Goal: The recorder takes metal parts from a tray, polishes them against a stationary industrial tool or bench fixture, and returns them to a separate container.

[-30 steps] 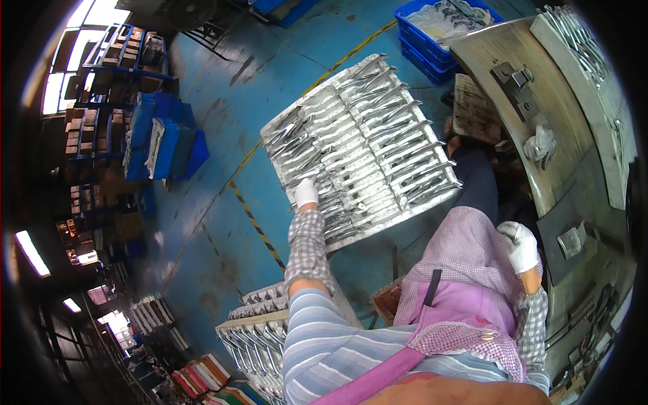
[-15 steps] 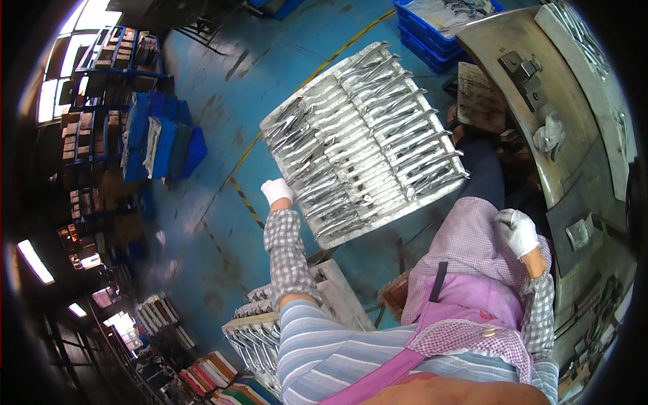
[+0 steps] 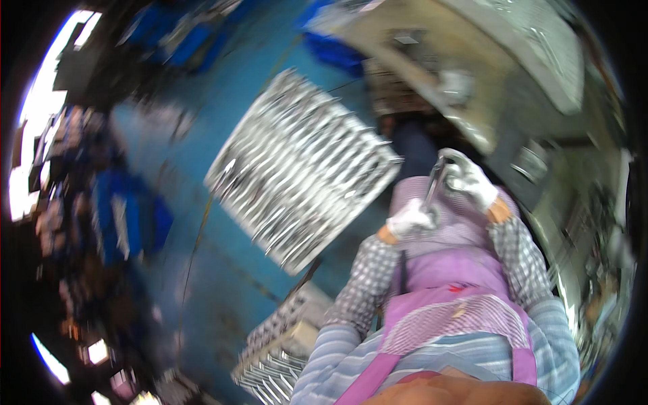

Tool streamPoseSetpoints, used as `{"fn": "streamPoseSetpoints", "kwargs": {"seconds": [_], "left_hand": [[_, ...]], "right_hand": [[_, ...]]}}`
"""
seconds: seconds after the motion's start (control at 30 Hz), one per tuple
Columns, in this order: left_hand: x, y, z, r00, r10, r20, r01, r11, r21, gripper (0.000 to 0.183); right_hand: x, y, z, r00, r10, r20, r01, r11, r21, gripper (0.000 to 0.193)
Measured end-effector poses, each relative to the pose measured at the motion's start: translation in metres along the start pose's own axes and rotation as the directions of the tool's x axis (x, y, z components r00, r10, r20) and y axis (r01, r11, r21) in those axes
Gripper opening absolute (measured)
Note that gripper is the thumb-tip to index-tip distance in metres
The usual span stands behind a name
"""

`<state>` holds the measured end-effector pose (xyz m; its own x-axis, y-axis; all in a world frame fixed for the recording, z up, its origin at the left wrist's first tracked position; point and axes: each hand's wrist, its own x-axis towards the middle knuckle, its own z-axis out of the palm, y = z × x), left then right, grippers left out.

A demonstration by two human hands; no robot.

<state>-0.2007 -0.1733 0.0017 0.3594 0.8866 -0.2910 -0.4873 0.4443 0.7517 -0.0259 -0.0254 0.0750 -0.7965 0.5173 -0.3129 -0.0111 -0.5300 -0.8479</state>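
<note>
Head view, containers first. Left of the hands we have a big white tray (image 3: 324, 233), turned cornerwise and filled with rows of shiny metal pieces (image 3: 297, 121), packed close and lying slantwise; motion blur, so we can't count them. Lower left of the hands, near the left sleeve (image 3: 364, 273), a smaller white rack (image 3: 310, 331) carries more slim metal rods (image 3: 270, 378) side by side. Beyond the hands, a blue crate (image 3: 334, 54) stands by the near end of the surface (image 3: 466, 47); we can't make out its contents. Upper right of the hands, a white holder (image 3: 570, 88) has some glinting metal in it, too smeared to sort. Far left of the hands, blue bins (image 3: 108, 223) stand on the floor (image 3: 162, 283).

The metal part (image 3: 437, 183) is between the two hands, above the checked apron (image 3: 418, 189): long, slim, silver-grey, shiny, tilted, upper end leaning right. Finer shape lost to blur.

Both hands wear white gloves. We mark the left hand (image 3: 412, 219) as closed at the part's lower end, the right hand (image 3: 469, 182) as curled with fingertips gripping its upper end.
</note>
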Motion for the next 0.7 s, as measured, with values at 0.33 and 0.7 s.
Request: {"fn": "streamPoseSetpoints", "kwargs": {"seconds": [0.33, 0.7], "left_hand": [[0.117, -0.004, 0.097, 0.938, 0.345, 0.010, -0.228, 0.598, 0.768, 0.040], [0.204, 0.020, 0.162, 0.817, 0.461, -0.348, -0.096, 0.703, 0.705, 0.026]], "right_hand": [[-0.135, -0.063, -0.068, 0.821, -0.469, -0.326, 0.002, 0.572, -0.820, 0.022], [-0.124, -0.086, -0.154, 0.591, -0.572, -0.569, -0.022, 0.694, -0.720, 0.030]]}}
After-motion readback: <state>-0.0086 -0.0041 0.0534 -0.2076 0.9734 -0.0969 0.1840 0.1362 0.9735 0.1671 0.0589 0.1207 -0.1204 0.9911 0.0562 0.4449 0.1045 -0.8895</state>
